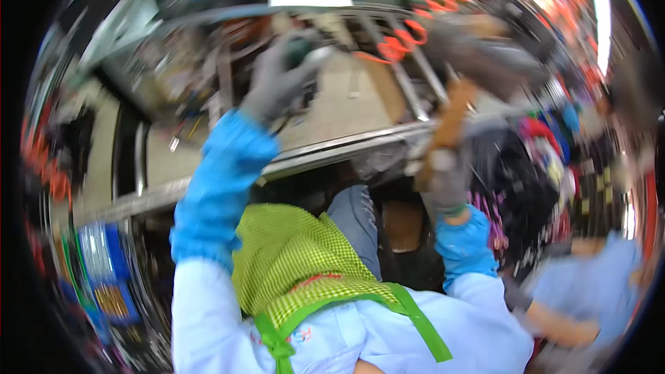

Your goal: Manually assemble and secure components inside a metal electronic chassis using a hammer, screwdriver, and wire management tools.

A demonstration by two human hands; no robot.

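Bench edge [346, 143], brown piece [450, 121] (in right hand [449, 183]) reaching across.

Factory-type workshop, metal-edged workbench [346, 107], orange coiled hose [404, 44], blue parts bin [115, 249], crowded surroundings, co-worker in light blue [589, 277] nearby.

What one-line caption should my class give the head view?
Gloved left hand over a metal-edged workbench, gloved right hand gripping a blurred brown object.

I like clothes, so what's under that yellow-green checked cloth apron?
A blue denim trouser leg sticks out from under the yellow-green checked cloth apron, which covers the rest.
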